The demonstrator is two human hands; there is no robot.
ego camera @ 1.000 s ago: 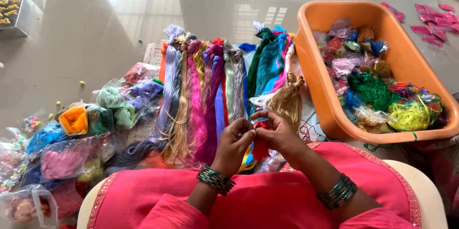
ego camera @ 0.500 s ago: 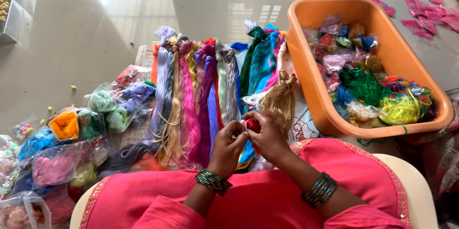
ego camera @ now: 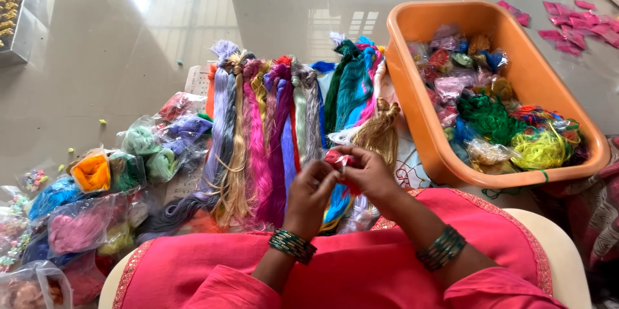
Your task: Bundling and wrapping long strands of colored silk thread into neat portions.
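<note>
**Red bundle pinched over the skeins**

Near, above a pink lap, the left hand (ego camera: pixel 308 196) and right hand (ego camera: pixel 369 172) meet, both pinching a small red bundle (ego camera: pixel 338 159) between their fingertips. The bundle is bunched up; its long axis cannot be told. Just beyond lie skeins (ego camera: pixel 271 128) in many colours, side by side, their lengths running near to far. To the left sit bags (ego camera: pixel 90 173) of coloured thread. To the right an orange tub (ego camera: pixel 412 83) holds tangled threads and small packets, its near rim close to the right hand. Bare floor (ego camera: pixel 129 44) lies open farther off.
</note>
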